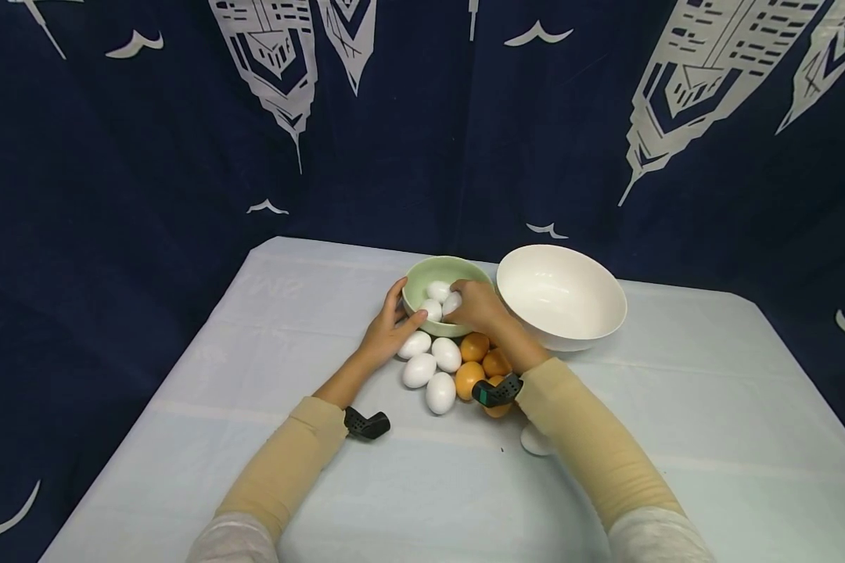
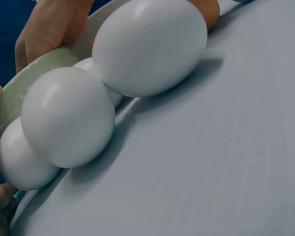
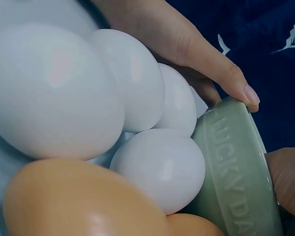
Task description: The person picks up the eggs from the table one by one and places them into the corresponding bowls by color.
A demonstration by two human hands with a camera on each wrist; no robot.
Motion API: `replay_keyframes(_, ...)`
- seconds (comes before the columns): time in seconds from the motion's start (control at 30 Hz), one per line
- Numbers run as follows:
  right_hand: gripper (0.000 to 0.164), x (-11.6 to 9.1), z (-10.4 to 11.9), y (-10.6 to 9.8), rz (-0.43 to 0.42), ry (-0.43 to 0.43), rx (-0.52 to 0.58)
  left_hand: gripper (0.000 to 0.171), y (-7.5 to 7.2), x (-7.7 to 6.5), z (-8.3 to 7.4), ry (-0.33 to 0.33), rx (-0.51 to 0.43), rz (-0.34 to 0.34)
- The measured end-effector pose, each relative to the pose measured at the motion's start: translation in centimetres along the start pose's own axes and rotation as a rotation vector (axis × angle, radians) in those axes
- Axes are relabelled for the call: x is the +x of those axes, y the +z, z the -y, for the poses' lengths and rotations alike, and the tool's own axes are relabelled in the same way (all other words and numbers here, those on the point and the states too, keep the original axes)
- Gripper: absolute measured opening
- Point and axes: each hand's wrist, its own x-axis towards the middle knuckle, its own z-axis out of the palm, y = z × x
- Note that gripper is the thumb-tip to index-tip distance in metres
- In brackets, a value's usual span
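Observation:
A small light green bowl holds several white eggs. My left hand grips its near left side, the thumb lying over the rim. Inside the bowl, my right hand has its fingers curled about a white egg; its fingertips are partly hidden. Raised lettering shows on the bowl's outer wall in the right wrist view. Against the near side of the bowl several white eggs lie on the table, with several brown eggs to their right, partly behind the right wrist.
A large white bowl stands just right of the green one. Beneath the right forearm is a white rounded object, mostly covered. A pale cloth covers the table; a dark blue printed curtain hangs behind it.

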Motion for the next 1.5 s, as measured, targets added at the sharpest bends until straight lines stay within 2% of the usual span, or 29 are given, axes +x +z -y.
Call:
replay_keyframes(0.13,0.063,0.3,0.1,0.0,0.014,-0.003,-0.026,0.074,-0.2,0.0,-0.3,-0.006,-0.015,0.021)
replay_keyframes(0.23,0.064,0.4,0.2,0.0,0.027,-0.006,-0.051,0.075,0.1,0.8,1.5,0.001,-0.015,0.003)
replay_keyframes(0.33,0.062,0.5,0.3,0.0,0.041,-0.005,-0.070,0.074,0.3,0.8,1.8,0.008,-0.008,-0.018)
replay_keyframes(0.6,0.057,0.9,0.6,0.0,0.086,0.012,-0.112,0.071,0.3,0.7,1.9,0.005,0.002,-0.035)
replay_keyframes(0.77,0.055,1.1,0.6,-0.1,0.121,0.008,-0.106,0.072,0.4,0.7,1.9,-0.015,0.011,-0.032)
replay_keyframes(1.13,0.056,1.2,0.4,0.0,0.185,0.003,-0.093,0.073,0.5,0.6,1.8,-0.004,0.001,-0.025)
replay_keyframes(1.3,0.058,1.1,0.4,0.0,0.165,-0.005,-0.076,0.071,0.4,0.7,1.9,-0.009,0.014,-0.027)
replay_keyframes(1.5,0.064,0.9,0.1,0.0,0.090,-0.062,-0.009,0.072,0.3,0.7,1.9,0.001,0.010,-0.023)
